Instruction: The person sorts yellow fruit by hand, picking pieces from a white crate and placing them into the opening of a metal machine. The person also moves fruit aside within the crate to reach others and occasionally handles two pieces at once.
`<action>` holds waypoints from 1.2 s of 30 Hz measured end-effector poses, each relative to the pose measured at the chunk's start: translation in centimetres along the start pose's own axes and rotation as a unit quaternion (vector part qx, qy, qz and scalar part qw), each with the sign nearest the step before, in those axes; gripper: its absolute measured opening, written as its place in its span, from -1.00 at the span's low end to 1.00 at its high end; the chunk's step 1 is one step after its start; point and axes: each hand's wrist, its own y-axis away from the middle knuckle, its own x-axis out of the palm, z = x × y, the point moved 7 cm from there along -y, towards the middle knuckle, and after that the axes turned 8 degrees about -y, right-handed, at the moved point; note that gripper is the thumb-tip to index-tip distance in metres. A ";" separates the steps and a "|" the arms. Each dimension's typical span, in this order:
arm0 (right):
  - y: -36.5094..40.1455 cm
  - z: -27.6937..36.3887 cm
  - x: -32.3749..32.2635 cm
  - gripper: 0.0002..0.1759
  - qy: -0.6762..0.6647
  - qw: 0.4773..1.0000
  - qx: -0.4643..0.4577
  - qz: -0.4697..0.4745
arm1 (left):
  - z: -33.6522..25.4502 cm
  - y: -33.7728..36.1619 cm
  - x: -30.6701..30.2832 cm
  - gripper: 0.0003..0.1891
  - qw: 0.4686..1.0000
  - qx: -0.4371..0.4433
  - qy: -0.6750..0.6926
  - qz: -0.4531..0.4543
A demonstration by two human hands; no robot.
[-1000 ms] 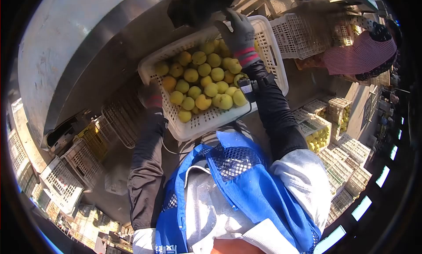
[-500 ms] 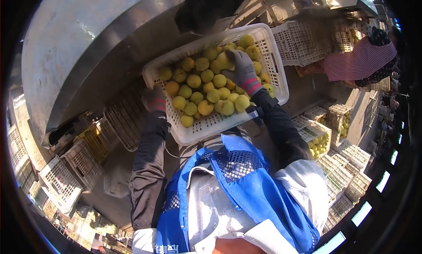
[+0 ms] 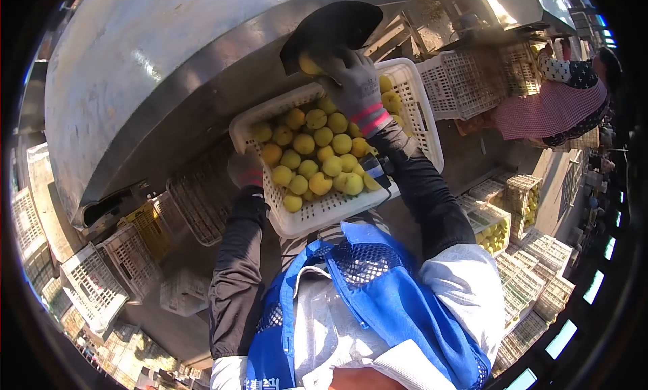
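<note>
A white plastic crate [image 3: 317,218] with slotted walls holds many yellow-green peaches [image 3: 304,144]. My right hand [image 3: 356,86], in a grey glove with a pink-striped cuff, is raised over the crate's far side. Its fingers are closed around a yellow peach [image 3: 311,64], just in front of a black flap [image 3: 334,25] on the metal machine. My left hand [image 3: 244,168], gloved too, grips the crate at its left side; its fingers are partly lost in shadow.
A large curved metal machine [image 3: 169,59] fills the upper left. Empty-looking crates [image 3: 94,282] stand at lower left, and fruit-filled crates [image 3: 493,235] at right. A person in a checked garment [image 3: 550,110] works among crates at upper right.
My right hand has lifted from the fruit in the crate, up toward the black flap, with a peach in it. My left hand stays at the crate's left side.
</note>
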 end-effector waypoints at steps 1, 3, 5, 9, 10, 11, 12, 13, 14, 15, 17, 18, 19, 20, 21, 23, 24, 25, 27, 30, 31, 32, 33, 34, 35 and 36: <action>0.2 -0.1 0.0 -0.54 0.015 1.000 -0.005 -0.017 | 0.1 -0.3 0.2 -0.49 1.000 -0.003 -0.001 0.001; -1.3 -2.2 2.8 -0.60 0.036 0.999 0.021 0.000 | 0.4 -0.6 0.8 -0.48 0.999 0.018 -0.045 -0.003; -0.8 -2.8 3.7 -0.66 0.058 0.997 0.053 0.019 | 1.1 -0.5 1.4 -0.48 1.000 0.004 -0.029 0.008; 3.8 -1.9 1.6 -0.75 -0.070 0.983 0.103 -0.137 | 0.4 -0.1 0.1 -0.49 1.000 -0.009 0.029 0.003; 7.2 -2.6 3.5 -0.70 -0.050 0.988 0.142 -0.042 | 0.2 0.1 -0.4 -0.49 0.999 -0.014 0.029 0.002; 10.3 -3.6 5.6 -0.64 -0.027 0.982 0.178 0.052 | 0.0 0.3 -0.6 -0.49 0.999 -0.028 0.042 0.013; 11.8 -3.8 6.7 -0.64 -0.030 0.982 0.177 0.054 | 0.1 0.4 -0.5 -0.49 0.997 -0.041 0.055 0.023; 13.6 -4.1 9.3 -0.55 0.027 0.966 0.196 0.167 | 0.3 0.2 -0.2 -0.49 0.997 -0.044 0.054 0.021; 15.8 -4.5 11.6 -0.46 0.083 0.933 0.213 0.278 | 0.6 -0.1 0.3 -0.49 0.998 -0.041 0.035 0.015; 17.3 -5.4 13.3 -0.46 0.079 0.933 0.213 0.278 | 0.7 -0.3 0.5 -0.49 0.999 -0.037 0.017 0.008; 18.5 -7.1 16.7 -0.35 0.160 0.930 0.141 0.301 | 0.5 -0.4 0.3 -0.49 0.999 -0.040 0.007 0.007; 18.2 -7.4 17.3 -0.35 0.157 0.930 0.143 0.301 | 0.5 -0.3 0.2 -0.49 0.999 -0.041 0.000 0.009; 18.3 -8.1 18.2 -0.38 0.144 0.913 0.172 0.341 | 0.4 -0.5 0.1 -0.49 0.999 -0.039 -0.003 0.009; 18.5 -8.4 18.5 -0.40 0.132 0.894 0.200 0.380 | 0.5 -0.4 0.2 -0.50 0.998 -0.053 -0.004 0.018; 17.7 -8.0 17.1 -0.40 0.134 0.894 0.201 0.378 | 0.5 -0.5 0.2 -0.50 0.997 -0.066 -0.003 0.027; 15.9 -7.7 13.2 -0.33 -0.049 0.879 0.330 0.341 | 0.0 -0.2 -0.3 -0.50 0.998 -0.054 0.007 0.012; 15.2 -6.6 11.4 -0.33 -0.046 0.881 0.326 0.340 | 0.0 0.1 -0.5 -0.51 0.999 -0.048 0.012 0.002; 14.5 -5.6 9.0 -0.32 -0.196 0.876 0.380 0.222 | 0.3 0.1 -0.4 -0.51 0.999 -0.047 0.016 0.002; 13.1 -4.7 5.4 -0.31 -0.333 0.840 0.417 0.091 | 0.8 -0.3 0.6 -0.51 0.998 -0.041 0.034 0.022; 9.1 -3.0 0.9 -0.31 -0.316 0.885 0.338 0.054 | 0.6 -0.6 0.7 -0.51 1.000 0.012 0.013 -0.007; 7.7 -2.6 0.0 -0.31 -0.315 0.887 0.334 0.049 | 0.5 -0.5 0.7 -0.51 1.000 0.017 0.016 -0.011; 6.0 -1.7 -1.3 -0.32 -0.270 0.920 0.282 0.038 | 0.5 -0.3 0.4 -0.51 1.000 0.007 0.021 -0.016; 4.9 -1.0 -2.1 -0.32 -0.223 0.947 0.230 0.027 | 0.4 -0.1 0.2 -0.50 0.999 -0.003 0.025 -0.020; 4.3 -1.2 -2.3 -0.31 -0.223 0.950 0.217 0.008 | 0.1 -0.2 -0.1 -0.50 0.999 0.002 0.028 -0.023; 3.8 -1.6 -2.0 -0.31 -0.222 0.951 0.214 0.003 | 0.0 -0.1 -0.1 -0.49 0.999 -0.018 0.033 0.005; 3.0 -1.4 -2.0 -0.31 -0.138 0.981 0.139 -0.005 | 0.1 0.0 0.0 -0.47 0.998 -0.040 0.038 0.034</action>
